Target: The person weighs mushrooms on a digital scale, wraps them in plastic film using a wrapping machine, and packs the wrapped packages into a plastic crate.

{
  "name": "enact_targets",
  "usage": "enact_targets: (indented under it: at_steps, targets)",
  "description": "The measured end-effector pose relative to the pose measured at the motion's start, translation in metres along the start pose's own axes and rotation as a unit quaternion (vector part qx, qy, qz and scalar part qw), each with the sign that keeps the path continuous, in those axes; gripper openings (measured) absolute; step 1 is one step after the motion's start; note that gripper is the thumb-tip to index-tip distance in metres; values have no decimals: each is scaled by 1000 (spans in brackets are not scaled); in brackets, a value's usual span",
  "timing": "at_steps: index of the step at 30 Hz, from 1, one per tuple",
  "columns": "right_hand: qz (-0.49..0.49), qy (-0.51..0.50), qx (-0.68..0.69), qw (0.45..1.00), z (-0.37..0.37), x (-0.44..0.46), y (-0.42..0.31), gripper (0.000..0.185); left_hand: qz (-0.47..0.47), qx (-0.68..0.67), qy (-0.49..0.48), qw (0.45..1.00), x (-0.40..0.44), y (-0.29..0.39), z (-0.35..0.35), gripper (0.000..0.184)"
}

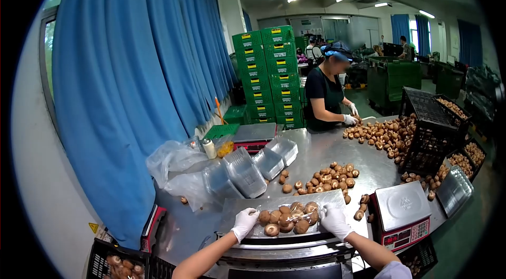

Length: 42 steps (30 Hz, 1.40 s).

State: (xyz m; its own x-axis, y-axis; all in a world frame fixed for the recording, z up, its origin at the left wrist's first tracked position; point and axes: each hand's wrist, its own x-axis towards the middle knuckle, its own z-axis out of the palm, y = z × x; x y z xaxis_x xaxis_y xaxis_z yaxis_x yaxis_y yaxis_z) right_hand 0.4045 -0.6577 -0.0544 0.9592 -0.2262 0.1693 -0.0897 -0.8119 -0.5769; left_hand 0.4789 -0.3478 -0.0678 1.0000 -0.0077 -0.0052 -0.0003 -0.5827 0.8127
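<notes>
A clear tray of brown mushrooms [286, 218] sits in front of me on a metal wrapping machine [295, 246], with shiny clear plastic film [304, 209] over the mushrooms. At the tray's left end, my left hand [245, 223], in a white glove, is closed on the film's edge. My right hand [335, 221], gloved the same way, pinches the film at the right end. The exact grip of the fingertips is partly hidden by the gloves. Just beyond the tray lies a heap of loose mushrooms [328, 178].
Stacked empty clear trays [245, 172] stand at the left, near a crumpled plastic bag [176, 160]. A red and silver scale [403, 208] is at my right. Across the table, a co-worker [328, 92] handles mushrooms beside a tipped black crate [429, 134]. Green crates [271, 76] are stacked behind.
</notes>
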Motion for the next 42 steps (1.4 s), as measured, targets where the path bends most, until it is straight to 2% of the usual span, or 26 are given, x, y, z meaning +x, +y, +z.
enact_targets:
  at_steps: [1, 4, 8, 10, 11, 14, 15, 16, 18, 20, 22, 23, 24, 26, 27, 28, 30, 31, 32, 33, 35, 36, 37, 38, 40, 42]
  targets:
    - [27, -55, -59, 996, 4, 3, 3, 32, 16, 30, 34, 999, -3, 4, 1, 25]
    - [39, -88, -74, 993, -1, 3, 3, 37, 10, 29, 38, 999, -3, 3, 2, 25]
    - [61, -69, -26, 995, 9, 3, 12, 33, 65, 88, 96, 989, -2, -5, 2, 25]
    - [52, -56, -28, 997, 17, 4, 15, 34, -78, 123, -88, 985, -8, -4, 0, 30]
    - [42, -42, -32, 998, 20, 4, 16, 34, 35, 236, -44, 970, -10, -11, 5, 38]
    - [65, -49, 33, 996, 13, 2, 13, 35, 59, 116, -9, 991, -13, -20, 8, 42]
    - [15, 8, 48, 999, 10, -5, 11, 33, 63, 80, 14, 995, -23, -16, 7, 41]
    - [13, 10, 46, 999, -4, -15, 4, 33, 64, 77, 16, 995, -37, -9, 2, 41]
    - [-38, 11, 154, 987, -32, -48, -6, 31, 75, -48, 51, 995, -82, -2, -10, 33]
    - [-20, -38, 98, 994, -17, -98, 25, 30, 88, -36, 89, 991, -156, 7, -14, 28]
    - [-43, -72, 73, 994, -32, -163, 26, 28, 4, -144, 88, 986, -214, -10, -3, 24]
    - [-21, -103, 51, 993, -29, -187, 32, 27, -34, -128, 82, 988, -240, -27, 2, 27]
    - [0, -137, 29, 990, -23, -208, 39, 27, -86, -69, 21, 994, -260, -56, 8, 18]
    - [78, -256, -72, 961, -7, -232, 46, 22, 84, 83, 19, 993, -285, -119, 32, 18]
    - [36, -272, -102, 956, -4, -234, 47, 29, 19, 78, 10, 997, -286, -104, 28, 23]
    - [61, -253, -27, 965, -4, -230, 48, 29, -46, 74, 1, 996, -283, -89, 24, 33]
    - [39, -267, -36, 962, -12, -219, 37, 29, -75, 134, -33, 988, -269, -68, 17, 38]
    - [26, -272, -40, 961, -11, -216, 40, 29, -6, 163, -102, 981, -263, -54, 4, 28]
    - [34, -284, -35, 958, -17, -210, 36, 30, -26, 158, -127, 979, -258, -51, 0, 27]
    - [8, -267, -26, 963, -24, -207, 34, 31, 84, 233, -148, 958, -253, -66, 0, 27]
    - [0, -247, -3, 969, -37, -198, 35, 32, -65, 124, -98, 985, -252, -47, -7, 32]
    - [-50, -160, 32, 985, -46, -196, 33, 34, -115, 44, -76, 989, -255, -36, -13, 32]
    - [25, -147, 52, 987, -59, -195, 25, 34, -95, -9, -8, 995, -260, -28, -16, 30]
    - [69, -165, 35, 983, -69, -195, 25, 32, -138, 9, 24, 990, -265, -21, -21, 30]
    - [67, -219, -30, 973, -74, -206, 35, 32, -124, 116, 54, 984, -286, -23, -23, 28]
    - [52, -290, -38, 955, -51, -241, 67, 34, -115, 176, -3, 978, -319, -46, -10, 26]
